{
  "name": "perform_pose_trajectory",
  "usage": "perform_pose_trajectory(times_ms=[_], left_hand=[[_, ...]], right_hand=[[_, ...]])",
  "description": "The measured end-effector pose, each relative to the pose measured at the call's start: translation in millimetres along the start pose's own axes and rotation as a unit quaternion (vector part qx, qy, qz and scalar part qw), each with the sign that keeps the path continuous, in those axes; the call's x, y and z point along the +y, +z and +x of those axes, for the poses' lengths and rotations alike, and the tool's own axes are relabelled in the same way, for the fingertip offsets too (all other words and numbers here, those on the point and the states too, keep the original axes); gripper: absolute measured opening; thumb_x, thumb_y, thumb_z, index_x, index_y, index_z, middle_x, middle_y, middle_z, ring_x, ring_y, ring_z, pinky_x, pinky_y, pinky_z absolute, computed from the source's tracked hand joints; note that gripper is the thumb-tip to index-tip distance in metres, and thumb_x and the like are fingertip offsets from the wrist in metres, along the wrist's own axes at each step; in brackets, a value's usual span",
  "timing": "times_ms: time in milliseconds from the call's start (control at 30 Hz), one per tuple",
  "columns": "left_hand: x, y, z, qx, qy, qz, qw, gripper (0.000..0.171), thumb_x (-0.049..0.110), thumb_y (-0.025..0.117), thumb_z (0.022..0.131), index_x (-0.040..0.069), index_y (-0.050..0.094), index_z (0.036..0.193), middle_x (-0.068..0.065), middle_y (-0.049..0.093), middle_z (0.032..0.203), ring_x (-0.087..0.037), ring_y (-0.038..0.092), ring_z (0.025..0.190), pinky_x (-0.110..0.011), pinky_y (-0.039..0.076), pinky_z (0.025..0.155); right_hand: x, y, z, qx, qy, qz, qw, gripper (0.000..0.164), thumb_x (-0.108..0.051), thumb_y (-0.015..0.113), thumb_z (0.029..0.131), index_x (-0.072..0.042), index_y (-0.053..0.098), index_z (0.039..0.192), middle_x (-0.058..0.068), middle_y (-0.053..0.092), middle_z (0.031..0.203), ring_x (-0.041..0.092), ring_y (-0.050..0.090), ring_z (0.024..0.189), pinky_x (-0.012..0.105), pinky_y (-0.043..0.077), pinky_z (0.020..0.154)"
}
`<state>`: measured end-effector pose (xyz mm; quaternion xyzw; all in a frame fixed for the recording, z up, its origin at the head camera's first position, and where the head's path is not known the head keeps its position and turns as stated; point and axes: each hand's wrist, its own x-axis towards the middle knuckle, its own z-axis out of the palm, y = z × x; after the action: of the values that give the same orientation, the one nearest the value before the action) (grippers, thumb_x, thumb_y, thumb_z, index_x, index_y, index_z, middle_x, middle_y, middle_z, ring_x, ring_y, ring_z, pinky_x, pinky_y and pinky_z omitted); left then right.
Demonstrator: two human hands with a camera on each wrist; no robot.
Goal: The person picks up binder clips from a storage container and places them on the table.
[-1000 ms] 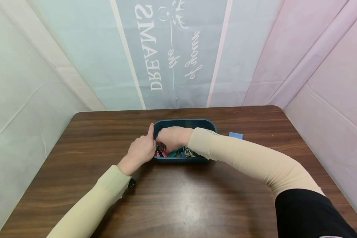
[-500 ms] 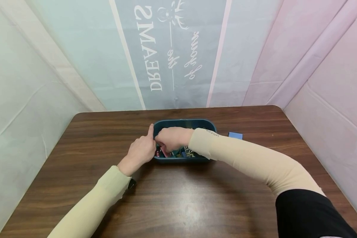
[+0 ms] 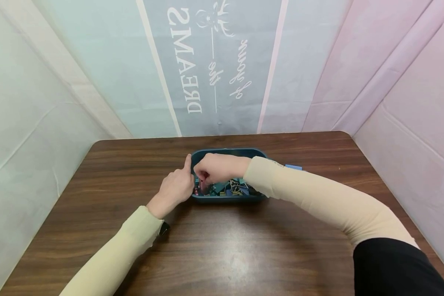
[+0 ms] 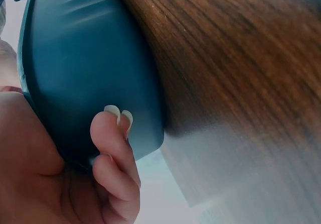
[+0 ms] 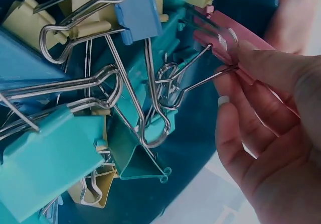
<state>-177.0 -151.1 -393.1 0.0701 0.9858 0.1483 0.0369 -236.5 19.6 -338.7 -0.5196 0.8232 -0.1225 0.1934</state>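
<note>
A dark teal plastic bin (image 3: pixel 227 199) sits near the back of the table, full of binder clips. My left hand (image 3: pixel 172 189) grips its left end; in the left wrist view, fingertips (image 4: pixel 108 133) lie curled against the outer wall and the thumb side is over the rim. Inside the bin, my right hand (image 3: pixel 222 167) pinches a pink binder clip (image 5: pixel 243 35) between thumb and fingers. Close by lie a turquoise clip (image 5: pixel 52 158), a blue clip (image 5: pixel 139 13) and several yellow ones, their wire handles tangled together.
A small blue object (image 3: pixel 293 167) lies on the table to the right of the bin, partly hidden by the right sleeve. The brown wooden table (image 3: pixel 222 250) extends toward me. A printed curtain (image 3: pixel 222 82) hangs behind its back edge.
My right hand has lifted slightly and its wrist has shifted right, with the pink binder clip between its fingers. More clips show beneath it. The left hand stays in place.
</note>
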Motion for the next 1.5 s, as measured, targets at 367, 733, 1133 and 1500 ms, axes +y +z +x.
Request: perform_pose_trajectory(times_ms=[367, 733, 1133, 1500], left_hand=[[1.5, 0.8, 2.7, -0.005, -0.013, -0.008, 0.9999, 0.068, 0.019, 0.047, 0.103, 0.000, 0.012, 0.158, -0.007, 0.049, 0.054, -0.020, 0.045, 0.039, -0.029, 0.030, 0.037], [2.8, 1.0, 1.6, -0.007, -0.018, -0.012, 0.9997, 0.068, 0.018, 0.045, 0.103, 0.002, 0.010, 0.159, -0.006, 0.049, 0.053, -0.019, 0.043, 0.038, -0.028, 0.029, 0.038], [2.3, 0.3, 3.3, -0.002, -0.015, -0.008, 0.9999, 0.068, 0.018, 0.046, 0.103, 0.001, 0.010, 0.158, -0.006, 0.049, 0.053, -0.020, 0.044, 0.039, -0.029, 0.030, 0.038], [1.4, -0.4, 1.9, -0.009, -0.016, -0.015, 0.9997, 0.068, 0.017, 0.045, 0.103, 0.001, 0.009, 0.159, -0.007, 0.049, 0.053, -0.019, 0.042, 0.038, -0.028, 0.029, 0.038]], right_hand=[[14.7, -17.6, -34.6, 0.094, -0.013, 0.035, 0.995, 0.017, -0.010, 0.072, 0.092, -0.016, 0.060, 0.082, -0.010, 0.065, 0.084, 0.006, 0.061, 0.078, 0.026, 0.050, 0.071], [35.9, -32.0, -81.6, 0.155, 0.034, 0.052, 0.986, 0.020, -0.003, 0.069, 0.089, -0.018, 0.057, 0.083, -0.008, 0.065, 0.087, 0.011, 0.060, 0.076, 0.033, 0.047, 0.067], [78.6, -27.5, -154.8, 0.164, 0.119, 0.089, 0.975, 0.017, -0.003, 0.066, 0.092, -0.016, 0.058, 0.087, -0.001, 0.069, 0.087, 0.013, 0.064, 0.076, 0.036, 0.049, 0.063], [125.5, -0.2, -205.0, 0.200, 0.194, 0.081, 0.957, 0.016, -0.007, 0.073, 0.088, -0.015, 0.060, 0.090, -0.002, 0.066, 0.084, 0.015, 0.063, 0.080, 0.037, 0.050, 0.070]])
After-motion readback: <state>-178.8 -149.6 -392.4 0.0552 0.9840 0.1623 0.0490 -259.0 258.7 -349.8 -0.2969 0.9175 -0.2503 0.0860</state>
